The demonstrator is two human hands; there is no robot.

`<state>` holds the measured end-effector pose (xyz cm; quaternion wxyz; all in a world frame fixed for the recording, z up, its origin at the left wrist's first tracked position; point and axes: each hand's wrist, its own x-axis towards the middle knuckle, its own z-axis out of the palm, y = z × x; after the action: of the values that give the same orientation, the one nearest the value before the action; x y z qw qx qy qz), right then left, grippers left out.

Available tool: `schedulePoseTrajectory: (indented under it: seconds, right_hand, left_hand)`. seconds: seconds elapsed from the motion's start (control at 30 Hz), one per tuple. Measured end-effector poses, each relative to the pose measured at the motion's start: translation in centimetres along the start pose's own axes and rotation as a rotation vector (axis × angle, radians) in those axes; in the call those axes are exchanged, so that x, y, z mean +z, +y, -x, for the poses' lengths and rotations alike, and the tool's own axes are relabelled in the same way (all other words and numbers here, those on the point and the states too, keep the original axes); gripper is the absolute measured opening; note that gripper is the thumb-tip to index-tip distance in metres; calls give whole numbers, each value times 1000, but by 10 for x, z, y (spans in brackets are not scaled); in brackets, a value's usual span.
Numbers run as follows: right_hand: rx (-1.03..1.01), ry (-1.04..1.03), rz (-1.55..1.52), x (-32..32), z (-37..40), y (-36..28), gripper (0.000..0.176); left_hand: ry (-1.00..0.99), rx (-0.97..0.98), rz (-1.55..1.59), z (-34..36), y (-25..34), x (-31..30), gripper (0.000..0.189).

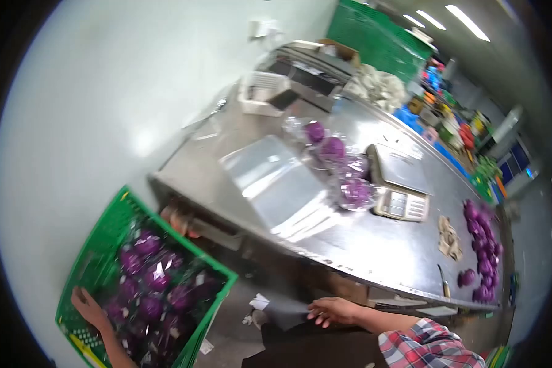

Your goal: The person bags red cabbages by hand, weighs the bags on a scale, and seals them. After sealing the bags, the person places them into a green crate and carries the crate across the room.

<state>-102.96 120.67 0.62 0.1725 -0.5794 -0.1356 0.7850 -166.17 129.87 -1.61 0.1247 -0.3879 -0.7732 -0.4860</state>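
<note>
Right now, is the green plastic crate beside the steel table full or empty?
Full: the green plastic crate holds many film-wrapped purple cabbages, piled close to its rim. The left hand touches its edge.

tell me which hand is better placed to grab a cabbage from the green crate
Left, probably. The left hand rests on the rim of the green crate, right beside the wrapped purple cabbages. The right hand hangs open and empty near the steel table edge, apart from the crate.

White ceiling strip lights [466,22] are throwing glare across the stainless steel table [374,248]. Blur is softening everything, and fisheye distortion is bending the edges.
</note>
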Motion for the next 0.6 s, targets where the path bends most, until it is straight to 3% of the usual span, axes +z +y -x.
schedulePoseTrajectory:
  seconds: [0.1, 0.13, 0.2, 0.23, 0.3, 0.37, 0.47, 0.6]
  right_hand:
    - [-37, -26, -43, -25, 9, 9, 39]
    - [-68, -25, -53, -35, 17, 14, 40]
    - [-122, -24, -107, -61, 29, 28, 39]
    - [-143, -8, -157, -73, 36, 36, 39]
    - [-186, 31, -249, -100, 56, 51, 39]
    - [-227, 47, -300, -130, 73, 69, 38]
    - [-244, 122, -337, -174, 100, 90, 39]
    - [-321, 148, -504, -238, 128, 122, 38]
  left_hand:
    - [-421, 183, 197, 37, 188, 48, 19]
    - [-627, 133, 405, 60, 241, 63, 15]
    - [-846, 489, 485, 112, 340, 89, 13]
    - [-861, 694, 563, 145, 358, 123, 12]
    - [-1057, 761, 545, 211, 401, 172, 11]
    - [-1067, 912, 343, 270, 423, 233, 11]
    - [-1107, 985, -120, 324, 435, 304, 13]
    - [-1084, 993, -284, 332, 435, 343, 15]
